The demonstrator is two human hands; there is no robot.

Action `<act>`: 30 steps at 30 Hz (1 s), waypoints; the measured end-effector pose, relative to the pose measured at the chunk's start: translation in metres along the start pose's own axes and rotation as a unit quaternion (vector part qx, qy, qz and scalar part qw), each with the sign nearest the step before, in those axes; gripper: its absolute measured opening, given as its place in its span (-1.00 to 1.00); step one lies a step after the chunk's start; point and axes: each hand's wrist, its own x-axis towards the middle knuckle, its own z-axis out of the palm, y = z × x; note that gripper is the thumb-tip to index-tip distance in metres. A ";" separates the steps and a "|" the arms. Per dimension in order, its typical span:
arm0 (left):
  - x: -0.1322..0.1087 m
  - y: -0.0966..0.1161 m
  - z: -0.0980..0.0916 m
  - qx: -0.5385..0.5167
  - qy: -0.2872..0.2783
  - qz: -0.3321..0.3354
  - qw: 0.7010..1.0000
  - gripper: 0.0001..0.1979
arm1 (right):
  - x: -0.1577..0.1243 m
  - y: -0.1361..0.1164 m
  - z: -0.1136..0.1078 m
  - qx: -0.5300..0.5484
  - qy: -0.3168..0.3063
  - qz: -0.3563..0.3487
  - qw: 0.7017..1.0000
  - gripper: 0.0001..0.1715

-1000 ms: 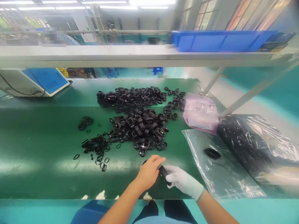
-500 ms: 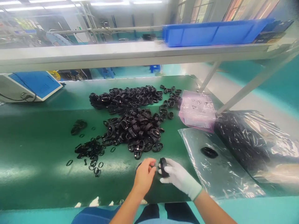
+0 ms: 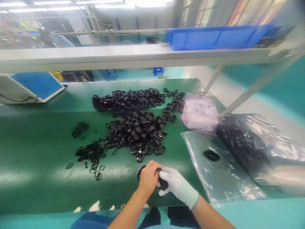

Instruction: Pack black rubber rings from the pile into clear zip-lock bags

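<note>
Right hand (image 3: 177, 184) nearer left hand (image 3: 148, 178); clear bag (image 3: 283, 152) holds dark contents (image 3: 243, 141).

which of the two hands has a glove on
The right hand, which holds a black coil: it wears a white glove, while the left hand is bare.

Cable coils (image 3: 143, 128) on table (image 3: 35, 140); bands (image 3: 90, 153) left, bags (image 3: 199, 117) right; bin (image 3: 212, 38) on shelf (image 3: 95, 56) behind.

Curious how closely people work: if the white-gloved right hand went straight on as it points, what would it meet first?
Most likely the bare left hand, close ahead of the white-gloved right hand; whether they touch is unclear.
</note>
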 end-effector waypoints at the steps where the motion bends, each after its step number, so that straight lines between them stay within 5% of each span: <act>1: 0.003 0.000 0.001 0.003 -0.002 -0.003 1.000 -0.62 | 0.001 0.000 -0.001 0.014 -0.017 -0.005 1.000 -0.69; 4: 0.013 -0.005 -0.004 -0.008 -0.036 -0.020 0.999 -0.66 | 0.006 0.001 -0.010 0.028 -0.014 0.009 0.999 -0.53; 7: 0.015 -0.022 -0.028 -0.023 -0.041 -0.076 0.996 -0.69 | 0.009 0.003 -0.023 -0.097 0.112 0.002 0.989 -0.47; 10: 0.001 -0.040 -0.059 0.061 0.003 -0.152 0.987 -0.78 | 0.012 0.002 -0.034 -0.366 0.283 -0.003 0.886 -0.43; 13: -0.017 -0.042 -0.070 0.182 -0.030 -0.143 0.972 -0.79 | 0.018 0.002 -0.034 -0.478 0.304 0.014 0.824 -0.42; 19: -0.013 -0.024 -0.041 0.387 -0.155 -0.060 0.907 -0.25 | 0.035 0.010 -0.020 -0.500 0.267 0.036 0.823 -0.49; 22: -0.005 -0.024 -0.035 0.420 -0.164 -0.048 0.891 -0.32 | 0.039 0.011 -0.022 -0.495 0.272 0.038 0.824 -0.49; 27: 0.007 -0.025 -0.032 0.413 -0.205 0.139 0.877 -0.45 | 0.041 0.007 -0.027 -0.474 0.307 0.030 0.825 -0.47; 30: 0.009 -0.019 -0.027 0.450 -0.188 0.105 0.867 -0.43 | 0.043 0.008 -0.027 -0.453 0.328 0.027 0.828 -0.43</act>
